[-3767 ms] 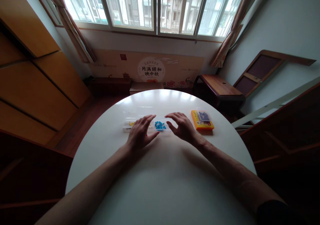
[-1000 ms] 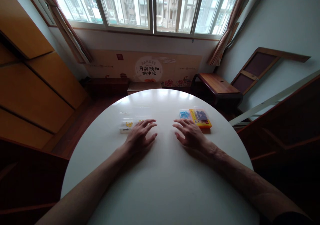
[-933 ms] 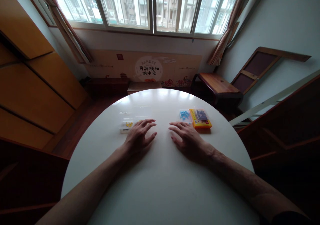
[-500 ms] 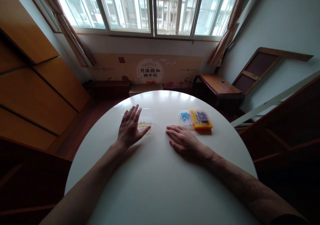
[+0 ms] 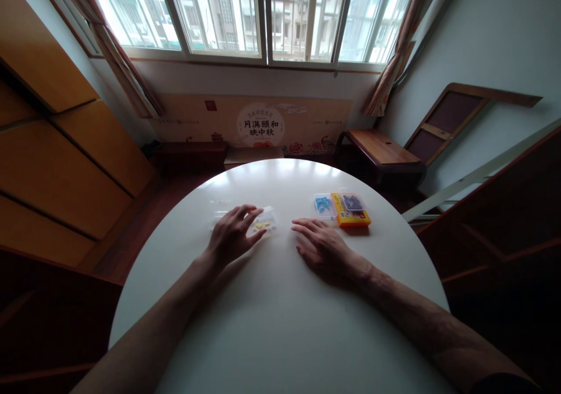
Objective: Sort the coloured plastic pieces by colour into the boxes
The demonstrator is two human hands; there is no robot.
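My left hand (image 5: 234,235) is curled around a small clear plastic box (image 5: 272,217) on the table. Its fingertips are at the far side of the box and the thumb at the near side. Small yellow pieces (image 5: 262,225) show inside, while the hand covers the box's left part. My right hand (image 5: 322,243) lies palm down on the tabletop with fingers stretched out, holding nothing. Beyond it sit a clear box of blue pieces (image 5: 323,205), a yellow-orange box (image 5: 356,218) and, on top of that, a clear box of dark pieces (image 5: 352,203).
Everything stands on a round white table (image 5: 280,318). Clear plastic edges (image 5: 218,214) show just left of my left hand. A wooden side table (image 5: 379,147) stands past the far right edge, and a printed panel (image 5: 307,119) is below the window.
My left hand has come down from a spread pose, and its fingers have bent around the box of yellow pieces. That box sits slightly further right and turned. My right hand stays put.
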